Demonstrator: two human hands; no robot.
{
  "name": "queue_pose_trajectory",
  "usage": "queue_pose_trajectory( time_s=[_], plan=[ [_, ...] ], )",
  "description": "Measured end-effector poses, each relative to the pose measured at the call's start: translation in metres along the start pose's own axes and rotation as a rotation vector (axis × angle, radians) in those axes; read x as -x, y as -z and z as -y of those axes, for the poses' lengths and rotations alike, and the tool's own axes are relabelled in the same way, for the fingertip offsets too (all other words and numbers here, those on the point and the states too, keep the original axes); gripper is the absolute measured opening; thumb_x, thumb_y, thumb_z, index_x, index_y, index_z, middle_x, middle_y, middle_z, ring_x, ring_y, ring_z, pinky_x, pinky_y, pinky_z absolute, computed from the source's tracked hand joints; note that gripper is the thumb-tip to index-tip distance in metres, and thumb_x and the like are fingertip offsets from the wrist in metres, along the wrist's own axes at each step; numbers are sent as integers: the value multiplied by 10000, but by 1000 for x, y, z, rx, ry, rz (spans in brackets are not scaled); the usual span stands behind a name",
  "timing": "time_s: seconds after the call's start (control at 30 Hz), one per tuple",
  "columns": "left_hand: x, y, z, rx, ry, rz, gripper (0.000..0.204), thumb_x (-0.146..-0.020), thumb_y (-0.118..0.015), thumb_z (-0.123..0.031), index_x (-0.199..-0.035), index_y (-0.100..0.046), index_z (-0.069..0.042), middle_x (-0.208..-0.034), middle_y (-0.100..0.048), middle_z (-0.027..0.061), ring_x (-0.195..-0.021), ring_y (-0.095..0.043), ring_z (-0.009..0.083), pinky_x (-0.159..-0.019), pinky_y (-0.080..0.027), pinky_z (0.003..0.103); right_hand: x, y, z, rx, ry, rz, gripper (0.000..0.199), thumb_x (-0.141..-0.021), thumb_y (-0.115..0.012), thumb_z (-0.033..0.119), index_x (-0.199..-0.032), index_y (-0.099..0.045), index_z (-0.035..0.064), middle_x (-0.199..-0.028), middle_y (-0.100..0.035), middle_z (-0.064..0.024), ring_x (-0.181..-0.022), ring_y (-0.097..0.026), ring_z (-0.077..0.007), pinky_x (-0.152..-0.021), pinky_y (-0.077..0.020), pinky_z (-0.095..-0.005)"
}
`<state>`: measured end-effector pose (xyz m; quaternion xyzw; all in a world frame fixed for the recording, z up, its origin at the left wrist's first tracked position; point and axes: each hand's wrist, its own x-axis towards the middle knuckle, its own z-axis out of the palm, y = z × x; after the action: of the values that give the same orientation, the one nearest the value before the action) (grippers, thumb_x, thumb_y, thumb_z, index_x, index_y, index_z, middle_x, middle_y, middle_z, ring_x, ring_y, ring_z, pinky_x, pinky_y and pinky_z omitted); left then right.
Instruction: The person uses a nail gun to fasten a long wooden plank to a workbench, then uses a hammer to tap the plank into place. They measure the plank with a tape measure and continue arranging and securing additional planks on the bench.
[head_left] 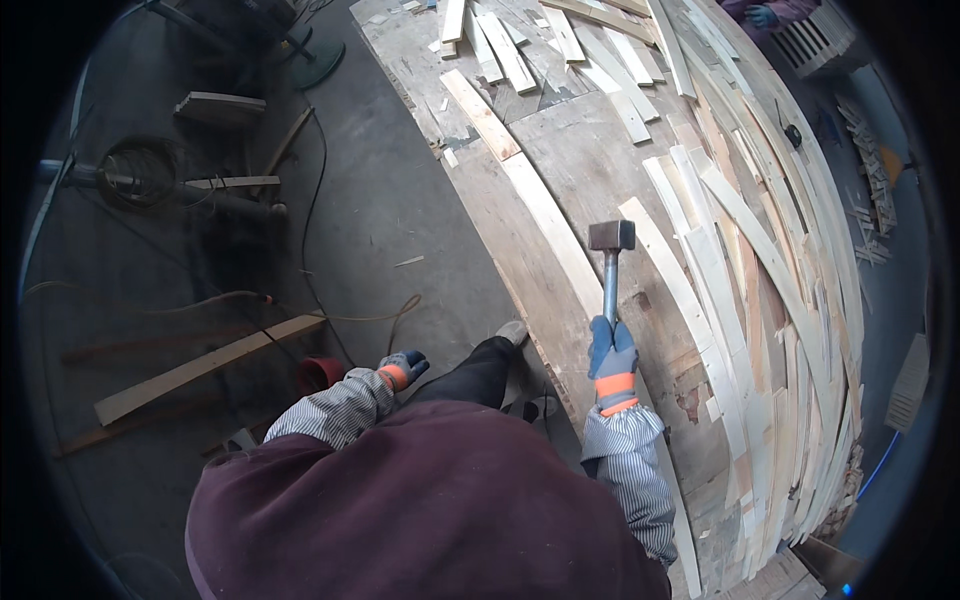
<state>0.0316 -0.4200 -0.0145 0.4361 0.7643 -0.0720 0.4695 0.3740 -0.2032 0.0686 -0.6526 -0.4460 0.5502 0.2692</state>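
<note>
My right hand [612, 355], in a blue-grey glove with an orange cuff, is closed round the metal handle of a hammer [611, 237]. The hammer's square, dark head points away from me, over the wooden worktable [570, 150]. Below the hammer and hand runs a long pale wooden strip [555, 215], lying along the table's left side. A second strip [665, 265] lies just right of the hammer. My left hand [402, 369], gloved alike, hangs beside my thigh, off the table. Its fingers look curled together, and whatever they may hold is hidden.
Many loose wooden strips [770, 250] are heaped along the table's right side, with shorter pieces [505, 50] at the far end. On the floor to the left lie a board [210, 368], a red container [322, 374] and cables. Another person's gloved hand [762, 16] shows at the far right.
</note>
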Motion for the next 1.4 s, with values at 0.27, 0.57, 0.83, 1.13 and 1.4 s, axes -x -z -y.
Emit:
queue_pose_trajectory(
  time_s=[0.27,0.57,0.83,1.13,1.4],
  plan=[
    [23,-29,25,162,130,83,444,-885,-493,-459,-1159,-628,-136,-1149,-635,124,-1081,-583,316,-919,-446,396,-72,-52,9,601,300,4,405,-917,-525,420,-904,-579,19,-778,-626,-256,-725,-592,-458,-608,-445,-493],
    [18,-50,34,246,156,36,457,-883,-521,-444,-1179,-608,-106,-1175,-625,126,-1089,-579,316,-928,-446,398,-51,-45,-11,743,87,183,532,-865,-559,510,-933,-625,-14,-799,-622,-271,-756,-604,-435,-666,-458,-472],
    [-61,52,-101,-237,-526,-304,660,-830,-608,-378,-1389,-377,-115,-1350,-441,165,-1237,-424,363,-1018,-351,484,79,35,-105,794,-213,161,500,-839,-577,517,-904,-640,25,-773,-639,-232,-755,-631,-396,-674,-477,-455],
    [-141,47,-337,-1035,-1085,-87,1135,-633,-716,-605,-1488,-128,-145,-1468,-277,163,-1363,-251,354,-1101,-172,545,328,60,-274,215,-984,-490,506,-786,-602,543,-911,-627,53,-832,-659,-185,-808,-635,-393,-703,-486,-474],
    [-149,28,-357,-1385,-1003,-162,779,-543,-783,-622,-1126,-590,-144,-1088,-598,103,-1033,-580,295,-864,-458,432,496,-49,-391,638,-967,-285,200,-831,-534,288,-976,-624,184,-785,-588,-70,-774,-627,-315,-633,-490,-481]
  ],
)
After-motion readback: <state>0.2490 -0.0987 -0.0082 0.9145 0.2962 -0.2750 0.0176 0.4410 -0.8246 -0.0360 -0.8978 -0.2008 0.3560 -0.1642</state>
